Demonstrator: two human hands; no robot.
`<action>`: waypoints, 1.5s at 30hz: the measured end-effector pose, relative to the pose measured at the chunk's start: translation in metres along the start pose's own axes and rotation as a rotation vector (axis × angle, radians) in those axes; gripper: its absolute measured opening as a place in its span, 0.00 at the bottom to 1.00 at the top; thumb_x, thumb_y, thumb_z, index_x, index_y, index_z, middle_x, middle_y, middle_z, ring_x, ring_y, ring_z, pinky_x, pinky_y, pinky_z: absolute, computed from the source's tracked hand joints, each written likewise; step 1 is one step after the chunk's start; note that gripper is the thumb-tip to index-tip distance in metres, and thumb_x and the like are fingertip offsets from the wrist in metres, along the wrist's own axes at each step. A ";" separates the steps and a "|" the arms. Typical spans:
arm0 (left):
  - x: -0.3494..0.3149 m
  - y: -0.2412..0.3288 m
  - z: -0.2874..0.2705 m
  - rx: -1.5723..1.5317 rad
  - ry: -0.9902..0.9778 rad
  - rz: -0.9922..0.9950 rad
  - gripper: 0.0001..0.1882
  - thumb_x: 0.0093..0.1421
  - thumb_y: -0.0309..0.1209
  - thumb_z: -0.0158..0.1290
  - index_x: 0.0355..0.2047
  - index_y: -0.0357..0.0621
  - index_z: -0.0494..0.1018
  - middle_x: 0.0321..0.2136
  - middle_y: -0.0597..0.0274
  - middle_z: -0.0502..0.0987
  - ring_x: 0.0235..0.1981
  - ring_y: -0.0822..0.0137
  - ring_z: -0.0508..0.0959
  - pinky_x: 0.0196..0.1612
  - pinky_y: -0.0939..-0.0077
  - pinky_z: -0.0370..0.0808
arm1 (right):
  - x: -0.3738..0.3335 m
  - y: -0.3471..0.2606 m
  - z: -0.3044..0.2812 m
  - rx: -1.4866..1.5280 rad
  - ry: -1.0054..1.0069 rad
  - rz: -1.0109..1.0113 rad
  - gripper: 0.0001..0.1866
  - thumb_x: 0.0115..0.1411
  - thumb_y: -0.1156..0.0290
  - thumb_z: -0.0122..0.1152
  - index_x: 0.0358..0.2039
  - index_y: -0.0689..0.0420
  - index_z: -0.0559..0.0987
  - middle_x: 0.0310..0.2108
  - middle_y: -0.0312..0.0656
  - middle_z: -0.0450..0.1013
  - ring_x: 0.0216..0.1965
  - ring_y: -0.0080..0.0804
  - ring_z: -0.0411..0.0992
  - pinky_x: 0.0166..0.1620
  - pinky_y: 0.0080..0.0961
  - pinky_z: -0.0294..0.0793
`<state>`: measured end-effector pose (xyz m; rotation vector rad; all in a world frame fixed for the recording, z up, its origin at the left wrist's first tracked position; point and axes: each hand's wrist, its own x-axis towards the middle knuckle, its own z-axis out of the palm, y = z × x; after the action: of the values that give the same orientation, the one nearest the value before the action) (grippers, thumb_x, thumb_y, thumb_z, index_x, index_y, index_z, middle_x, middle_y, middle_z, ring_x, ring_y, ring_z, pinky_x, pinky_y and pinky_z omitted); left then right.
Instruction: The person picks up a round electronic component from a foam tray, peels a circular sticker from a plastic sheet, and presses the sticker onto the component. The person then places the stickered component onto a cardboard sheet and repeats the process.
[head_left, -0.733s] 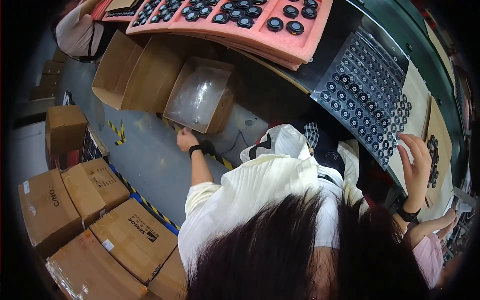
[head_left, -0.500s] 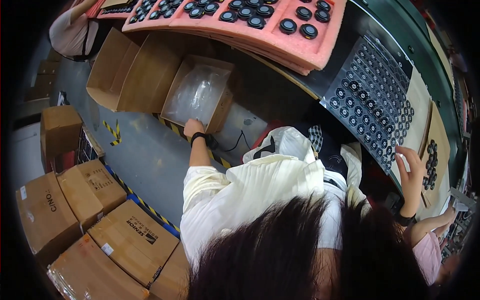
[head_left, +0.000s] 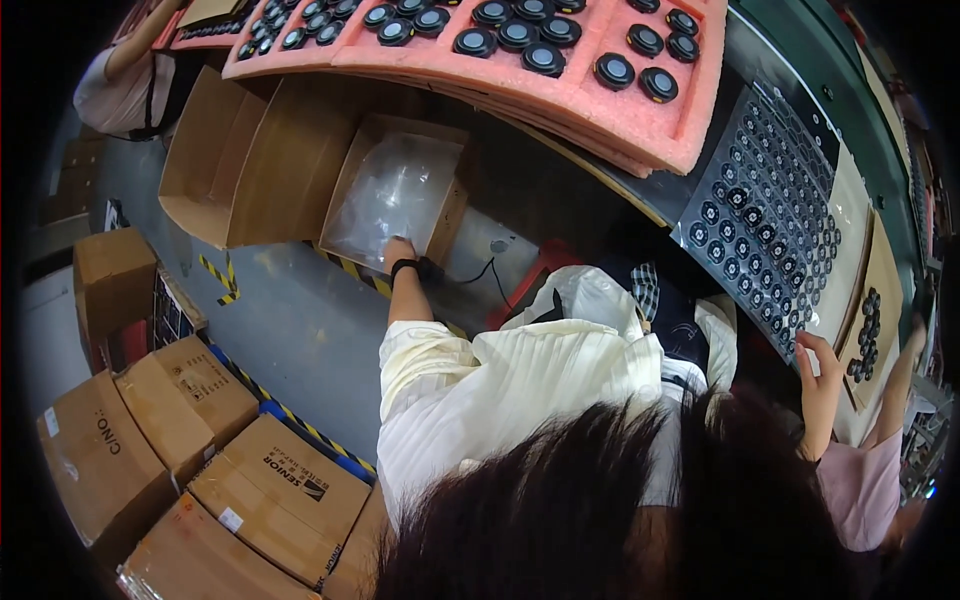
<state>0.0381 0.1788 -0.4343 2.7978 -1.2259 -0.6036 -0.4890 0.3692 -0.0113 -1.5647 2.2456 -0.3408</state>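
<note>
Clear plastic in open carton

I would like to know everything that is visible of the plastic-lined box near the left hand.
The box is brown, seemingly cardboard, with straight walls and an open top. Shiny, clear, wrinkled plastic covers much of its inside. It sits low, beside yellow-black floor tape. The left hand is at its near edge; whether they touch is unclear.
</note>
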 end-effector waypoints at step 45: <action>-0.207 0.239 -0.344 -0.931 -0.683 1.043 0.16 0.52 0.20 0.45 0.43 0.34 0.64 0.36 0.59 0.68 0.31 0.73 0.70 0.32 0.84 0.67 | 0.042 -0.027 0.003 0.123 0.022 -0.174 0.09 0.47 0.78 0.54 0.31 0.63 0.73 0.29 0.46 0.70 0.33 0.40 0.68 0.37 0.26 0.66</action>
<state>-0.1338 0.1177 -0.0043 1.0042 -1.6157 -1.4809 -0.4778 0.3199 -0.0101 -1.7011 2.0667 -0.5354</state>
